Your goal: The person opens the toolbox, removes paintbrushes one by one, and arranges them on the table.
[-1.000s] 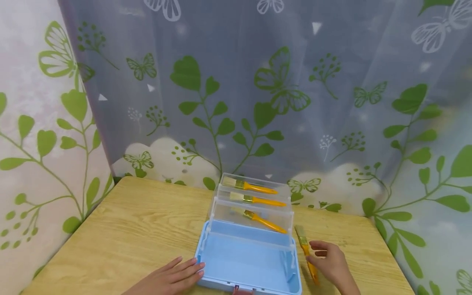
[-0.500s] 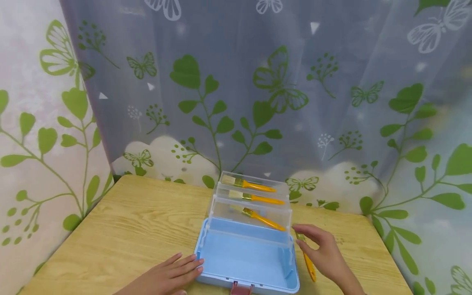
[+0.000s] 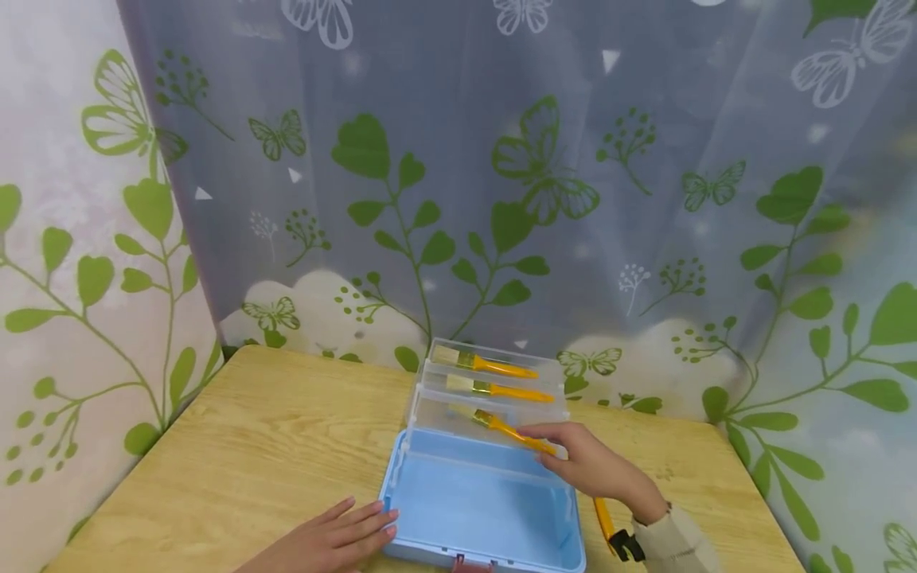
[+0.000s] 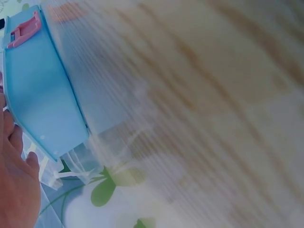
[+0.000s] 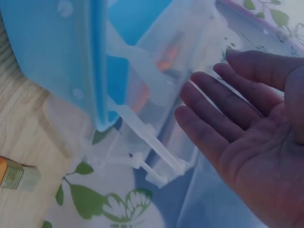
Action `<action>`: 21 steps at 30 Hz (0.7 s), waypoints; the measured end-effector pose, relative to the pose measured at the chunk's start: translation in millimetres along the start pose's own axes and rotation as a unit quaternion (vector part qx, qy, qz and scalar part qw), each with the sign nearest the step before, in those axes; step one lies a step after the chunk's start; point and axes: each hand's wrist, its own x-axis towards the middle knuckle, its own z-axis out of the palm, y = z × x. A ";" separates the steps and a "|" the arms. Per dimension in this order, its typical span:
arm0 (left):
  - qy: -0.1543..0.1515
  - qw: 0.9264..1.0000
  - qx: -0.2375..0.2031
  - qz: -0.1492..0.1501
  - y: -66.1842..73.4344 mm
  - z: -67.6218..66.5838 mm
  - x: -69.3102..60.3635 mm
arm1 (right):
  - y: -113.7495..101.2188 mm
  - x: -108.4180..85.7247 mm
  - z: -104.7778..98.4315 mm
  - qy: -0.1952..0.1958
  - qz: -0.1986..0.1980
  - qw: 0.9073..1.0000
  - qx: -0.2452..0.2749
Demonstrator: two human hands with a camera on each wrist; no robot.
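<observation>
A blue box (image 3: 473,513) stands with its see-through tiered trays (image 3: 437,407) fanned out behind it. Each of the three tiers holds a paintbrush with a yellow handle: a top brush (image 3: 501,366), a middle brush (image 3: 512,392) and a lowest brush (image 3: 501,426). My left hand (image 3: 329,537) lies flat with its fingertips on the box's left rim. My right hand (image 3: 591,469) is over the right end of the lowest tray, at the lowest brush's handle; in the right wrist view its fingers (image 5: 218,104) are extended and nothing is held.
Another yellow-handled paintbrush (image 3: 603,517) lies on the wooden table (image 3: 251,446) right of the box, partly hidden by my right arm. A pinkish handle (image 4: 27,29) is on the box's front. Patterned curtains (image 3: 430,199) hang behind the table and at its sides.
My right hand has left the loose paintbrush on the table and moved up and left to the lowest tray. The left hand stays at the box rim.
</observation>
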 end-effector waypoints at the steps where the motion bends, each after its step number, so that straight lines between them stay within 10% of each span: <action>1: -0.001 1.000 0.000 -0.001 0.2 0.5 0.4 | 1.0 2.7 0.2 -0.005 0.000 1.000 -0.001; 21: 0.004 1.000 -0.004 -0.011 4.0 -1.1 0.5 | 18.0 26.5 17.2 0.002 0.009 0.998 -0.061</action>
